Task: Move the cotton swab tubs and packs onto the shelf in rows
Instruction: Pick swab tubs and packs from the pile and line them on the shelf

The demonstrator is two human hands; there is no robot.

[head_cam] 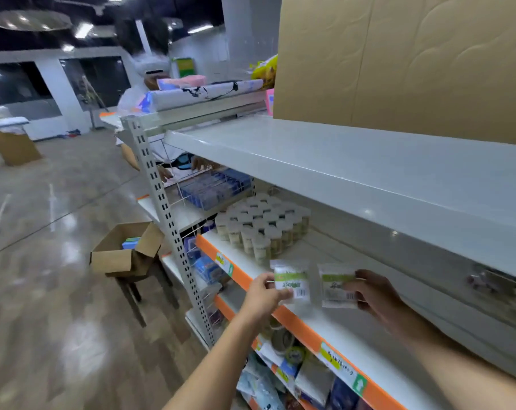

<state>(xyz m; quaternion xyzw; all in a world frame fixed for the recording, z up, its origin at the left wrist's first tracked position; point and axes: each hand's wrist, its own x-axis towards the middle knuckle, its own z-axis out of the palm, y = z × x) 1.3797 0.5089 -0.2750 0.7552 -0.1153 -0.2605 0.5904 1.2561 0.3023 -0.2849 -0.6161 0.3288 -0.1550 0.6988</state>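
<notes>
Over the orange-edged shelf (280, 313), a block of white-capped clear tubs (262, 229) stands in rows at its left end; nearer, the left hand (264, 294) pinches one green-labelled clear pack (292, 281); the right hand (375, 294) pinches another pack (338, 285) just beside it.

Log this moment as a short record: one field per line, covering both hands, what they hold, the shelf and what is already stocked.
left hand: left hand pinches left pack
right hand: right hand pinches right pack
packs: side by side, upright, labels toward the camera, over the shelf's front edge
shelf: white shelf with orange front strip
stocked: tubs standing in rows at the shelf's left end
nearby: open cardboard box on a stool on the floor
</notes>
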